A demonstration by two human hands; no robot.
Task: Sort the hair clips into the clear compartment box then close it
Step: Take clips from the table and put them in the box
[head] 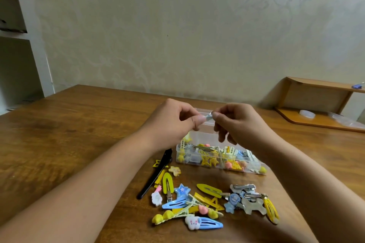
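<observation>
A clear compartment box stands open on the wooden table, its near compartments holding several yellow, white and pink clips. Above the box, my left hand and my right hand pinch the two ends of one small silver hair clip. Most of that clip is hidden by my fingertips. In front of the box lies a loose pile of hair clips in yellow, blue and silver. A long black clip lies at the pile's left.
A low wooden shelf sits at the back right of the table with a clear round thing on it. A patterned wall rises behind the table. White shelving stands at the far left.
</observation>
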